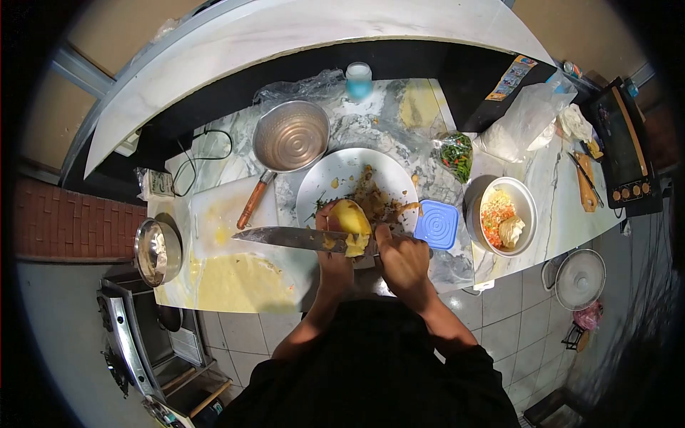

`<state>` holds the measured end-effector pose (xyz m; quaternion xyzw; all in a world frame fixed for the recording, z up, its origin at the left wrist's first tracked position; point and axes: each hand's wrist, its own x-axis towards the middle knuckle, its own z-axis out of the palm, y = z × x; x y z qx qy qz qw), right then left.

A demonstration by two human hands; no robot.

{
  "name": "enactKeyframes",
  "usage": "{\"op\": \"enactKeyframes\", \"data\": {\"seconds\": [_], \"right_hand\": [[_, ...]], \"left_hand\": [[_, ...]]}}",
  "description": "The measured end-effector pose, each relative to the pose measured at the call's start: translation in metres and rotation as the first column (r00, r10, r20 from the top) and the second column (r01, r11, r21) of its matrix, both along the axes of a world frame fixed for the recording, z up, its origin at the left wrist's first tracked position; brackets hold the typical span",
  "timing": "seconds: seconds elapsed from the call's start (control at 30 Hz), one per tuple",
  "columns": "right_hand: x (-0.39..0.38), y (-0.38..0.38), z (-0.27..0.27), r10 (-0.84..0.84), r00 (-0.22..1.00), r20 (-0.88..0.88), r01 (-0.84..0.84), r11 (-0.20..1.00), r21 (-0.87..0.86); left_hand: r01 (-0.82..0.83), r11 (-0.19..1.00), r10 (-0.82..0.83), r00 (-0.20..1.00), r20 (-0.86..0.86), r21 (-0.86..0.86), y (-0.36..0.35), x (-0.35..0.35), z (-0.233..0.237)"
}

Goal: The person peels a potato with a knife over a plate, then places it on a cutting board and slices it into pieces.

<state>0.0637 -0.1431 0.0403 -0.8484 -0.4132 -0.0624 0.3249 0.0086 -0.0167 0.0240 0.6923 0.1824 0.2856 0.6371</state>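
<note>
My left hand (334,267) is closed around a yellow, partly peeled potato (349,216), held over the near side of a large white plate (314,175). In my right hand (405,262) is the handle of a large kitchen knife (285,237), its broad blade pointing left across the near end of the potato. Yellow pieces cling to the blade by the potato. Brown peelings (371,194) and bits of green lie on the plate. The fingers of my left hand are partly hidden behind the potato and blade.
Left of the plate are a saucepan (291,135), a white cutting board (214,214) and a metal pot (158,251). To the right are a blue lid (436,225), a bowl of diced vegetables (528,207), bagged green and red chillies (455,157) and an oven (621,150).
</note>
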Motion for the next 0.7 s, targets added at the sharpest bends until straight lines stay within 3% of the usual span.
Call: {"op": "enactKeyframes", "data": {"seconds": [0.13, 0.2, 0.23, 0.3, 0.37, 0.43, 0.47, 0.5, 0.53, 0.6, 0.63, 0.67, 0.7], "right_hand": [[0.001, -0.006, -0.002, 0.037, 0.999, -0.037, -0.04, 0.996, -0.077], [0.001, -0.006, -0.002, 0.029, 0.999, -0.039, -0.033, 0.993, -0.111], [0.003, -0.006, 0.001, 0.02, 0.997, -0.072, -0.029, 0.991, -0.132], [0.003, -0.004, 0.008, 0.009, 0.994, -0.109, -0.025, 0.988, -0.154], [0.003, -0.002, 0.014, 0.004, 0.99, -0.143, -0.037, 0.973, -0.228], [0.003, -0.001, 0.014, 0.008, 0.993, -0.122, -0.032, 0.981, -0.193], [0.003, -0.001, 0.013, 0.013, 0.995, -0.1, -0.029, 0.987, -0.16], [0.005, -0.001, 0.012, 0.018, 0.995, -0.097, -0.033, 0.987, -0.157], [0.006, -0.001, 0.01, 0.009, 0.992, -0.123, -0.025, 0.991, -0.133], [0.005, -0.003, 0.007, -0.007, 0.988, -0.156, -0.011, 0.993, -0.115], [0.006, -0.005, 0.007, -0.005, 0.989, -0.148, -0.017, 0.989, -0.147], [0.007, -0.005, 0.006, -0.003, 0.99, -0.138, -0.022, 0.984, -0.176], [0.008, -0.003, 0.011, -0.005, 0.99, -0.139, -0.02, 0.984, -0.177]], "left_hand": [[0.008, 0.997, -0.011, 0.999, 0.043, 0.07, 0.006, -0.002, 0.0], [0.044, 0.977, -0.019, 0.992, 0.121, -0.207, 0.011, -0.002, -0.002], [0.044, 0.977, -0.019, 0.992, 0.122, -0.209, 0.01, -0.001, -0.005], [0.045, 0.911, 0.0, 0.994, 0.11, -0.411, 0.007, -0.002, -0.012], [0.073, 0.899, -0.029, 0.994, 0.107, -0.433, 0.004, -0.003, -0.011], [0.097, 0.889, -0.054, 0.993, 0.108, -0.448, 0.002, -0.002, -0.002], [0.039, 0.982, -0.021, 0.995, 0.097, -0.187, 0.001, -0.001, 0.005], [-0.026, 0.995, 0.017, 0.995, 0.097, 0.092, 0.001, 0.0, 0.01], [-0.03, 0.995, 0.02, 0.995, 0.099, 0.095, 0.005, 0.0, 0.006], [0.036, 0.965, -0.009, 0.995, 0.104, -0.261, 0.011, -0.002, -0.006], [0.037, 0.964, -0.01, 0.995, 0.1, -0.264, 0.008, -0.003, -0.009], [-0.003, 0.999, 0.0, 0.997, 0.074, 0.033, 0.004, -0.001, -0.01], [-0.034, 0.944, 0.018, 0.998, 0.052, 0.328, 0.002, 0.0, -0.011]]}}
